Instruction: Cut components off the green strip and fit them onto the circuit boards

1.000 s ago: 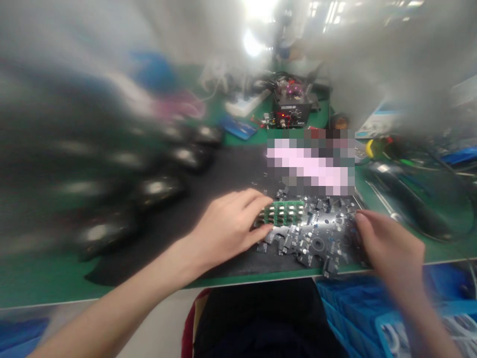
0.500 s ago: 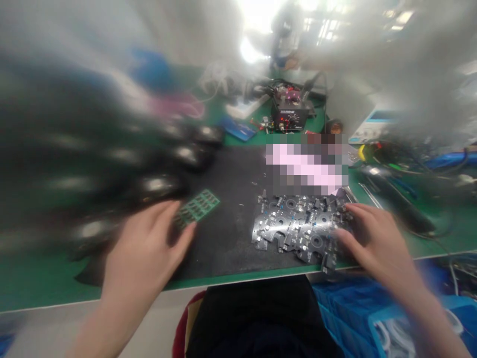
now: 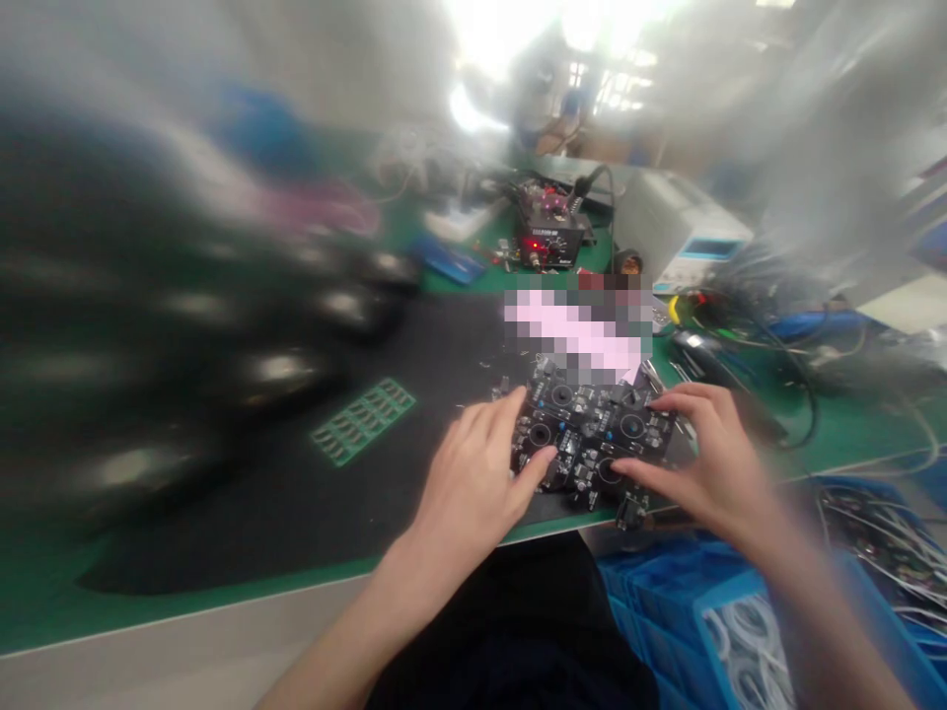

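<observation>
A black circuit board panel (image 3: 584,429) crowded with small components and ring-marked holes lies at the front of the dark mat. My left hand (image 3: 480,468) grips its left side between thumb and fingers. On the opposite side my right hand (image 3: 710,459) has its thumb on the panel's face and its fingertips at the far right edge. To the left, apart from both hands, a small green circuit board panel (image 3: 362,422) with rows of parts rests flat on the mat.
Behind the mat (image 3: 459,345) stand a black soldering station (image 3: 551,242) and a grey instrument with a display (image 3: 688,242). Rounded dark shiny objects (image 3: 273,370), blurred, line the left. Cables and tools (image 3: 717,360) lie at right. Blue bins (image 3: 666,592) sit below the table edge.
My left hand has let go of the green panel and moved right onto the black panel. The green panel now lies flat. My right hand has closed further over the black panel's right side.
</observation>
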`<state>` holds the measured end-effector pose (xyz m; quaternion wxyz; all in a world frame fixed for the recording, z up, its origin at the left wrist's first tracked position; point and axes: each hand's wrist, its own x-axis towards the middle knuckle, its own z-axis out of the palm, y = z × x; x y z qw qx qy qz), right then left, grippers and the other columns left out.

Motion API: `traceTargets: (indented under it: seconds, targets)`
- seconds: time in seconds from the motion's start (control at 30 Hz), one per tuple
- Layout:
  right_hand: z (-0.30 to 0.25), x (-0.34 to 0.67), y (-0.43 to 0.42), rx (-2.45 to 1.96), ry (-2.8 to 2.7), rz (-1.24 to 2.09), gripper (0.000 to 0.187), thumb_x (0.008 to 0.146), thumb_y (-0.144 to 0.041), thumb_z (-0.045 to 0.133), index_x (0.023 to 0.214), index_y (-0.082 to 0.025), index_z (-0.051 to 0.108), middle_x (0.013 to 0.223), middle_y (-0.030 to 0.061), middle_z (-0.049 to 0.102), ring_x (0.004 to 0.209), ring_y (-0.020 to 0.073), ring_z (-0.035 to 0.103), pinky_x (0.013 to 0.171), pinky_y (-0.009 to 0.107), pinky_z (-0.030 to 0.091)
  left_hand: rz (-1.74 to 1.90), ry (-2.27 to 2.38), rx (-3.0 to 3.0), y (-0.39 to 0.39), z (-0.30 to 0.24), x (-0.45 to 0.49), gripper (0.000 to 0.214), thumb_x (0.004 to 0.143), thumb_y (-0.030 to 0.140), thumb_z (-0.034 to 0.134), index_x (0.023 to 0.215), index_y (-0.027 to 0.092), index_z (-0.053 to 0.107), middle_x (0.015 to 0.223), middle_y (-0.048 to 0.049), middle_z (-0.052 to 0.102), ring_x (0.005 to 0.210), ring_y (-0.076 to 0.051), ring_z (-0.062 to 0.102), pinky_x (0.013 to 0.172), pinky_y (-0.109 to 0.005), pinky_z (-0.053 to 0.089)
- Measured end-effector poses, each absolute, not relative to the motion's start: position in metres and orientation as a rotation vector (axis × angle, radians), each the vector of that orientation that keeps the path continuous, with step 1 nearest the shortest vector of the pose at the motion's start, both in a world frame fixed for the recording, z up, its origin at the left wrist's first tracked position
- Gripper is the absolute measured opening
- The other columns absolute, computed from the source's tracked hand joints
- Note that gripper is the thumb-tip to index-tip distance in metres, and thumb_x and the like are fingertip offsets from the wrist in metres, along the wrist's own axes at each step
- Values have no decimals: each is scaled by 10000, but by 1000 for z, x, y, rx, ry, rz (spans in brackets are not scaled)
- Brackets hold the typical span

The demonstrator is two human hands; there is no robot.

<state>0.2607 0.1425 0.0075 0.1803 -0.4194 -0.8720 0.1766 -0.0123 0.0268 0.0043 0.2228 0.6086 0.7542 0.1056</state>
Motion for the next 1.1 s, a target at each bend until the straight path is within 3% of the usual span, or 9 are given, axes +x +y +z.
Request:
traceTargets:
  seconds: [0.1, 0.23, 0.33, 0.47, 0.6, 0.77, 0.87, 1.0, 1.1]
  targets:
    - [35, 246, 128, -1158, -2259, 575, 680, 770, -453, 865, 1303, -166, 557, 1379, 139, 457, 1302, 214, 510, 951, 279, 575, 509, 2037, 1352, 28, 8, -13, 878, 870, 746, 483, 1617, 376, 210, 1403, 9, 440, 1275, 49, 490, 1181, -183, 500]
    - [58, 219, 118, -1193, -1859, 743, 602, 803, -234, 821, 1335, -159, 550, 1352, 145, 497, 1307, 228, 532, 1035, 325, 573, 740, 1736, 915, 30, 25, -17, 936, 816, 715, 582, 1577, 239, 320, 1235, -46, 537, 1079, 86, 566, 1013, -26, 548]
    - [55, 207, 112, -1269, -1423, 1151, 732, 800, -259, 834, 1451, -205, 504, 1286, 125, 594, 1177, 201, 632, 936, 277, 610, 766, 1456, 839, 24, 42, -21, 711, 901, 652, 507, 1473, 230, 495, 1367, -21, 475, 1217, 78, 541, 1156, -24, 529]
    - [39, 204, 94, -1375, -1023, 1772, 542, 825, -419, 816, 1284, -182, 653, 1231, 133, 650, 1100, 222, 674, 921, 313, 610, 785, 1442, 765, 6, 55, -24, 655, 945, 627, 445, 1518, 310, 455, 1483, 28, 364, 1277, 68, 525, 1182, -44, 536]
    - [41, 202, 72, -1279, -972, 2232, 365, 897, -328, 753, 1231, -183, 722, 1292, 119, 639, 1115, 215, 674, 1009, 352, 583, 739, 1491, 697, -16, 59, -29, 688, 938, 646, 438, 1547, 328, 411, 1502, 16, 338, 1254, 51, 550, 1118, -54, 566]
    - [60, 194, 60, -1079, -1174, 2428, 288, 910, -251, 736, 1194, -225, 773, 1221, 58, 679, 1050, 128, 687, 946, 178, 567, 538, 1366, 601, -41, 66, -37, 648, 885, 627, 534, 1405, 240, 555, 1413, -9, 446, 1135, 57, 601, 1004, 15, 563]
    - [58, 191, 57, -940, -1124, 2543, 238, 863, -216, 774, 1100, -213, 796, 1119, 43, 708, 1007, 119, 697, 918, 144, 560, 532, 1335, 537, -51, 72, -38, 660, 864, 674, 530, 1257, 155, 637, 1317, -38, 516, 1066, 46, 617, 918, 40, 553]
    - [53, 186, 46, -867, -1033, 2595, 337, 793, -149, 810, 1127, -191, 788, 1108, 56, 704, 991, 106, 687, 917, 135, 550, 579, 1304, 316, -53, 86, -30, 721, 761, 612, 677, 1222, 64, 590, 1234, -95, 546, 1046, -17, 627, 895, -35, 568]
    - [61, 178, 36, -759, -649, 2793, 297, 788, -221, 825, 1059, -109, 776, 997, 94, 698, 902, 107, 686, 844, 148, 545, 611, 1253, -47, -42, 106, -20, 932, 613, 621, 791, 1253, 19, 479, 965, -92, 565, 871, -43, 612, 795, -87, 538]
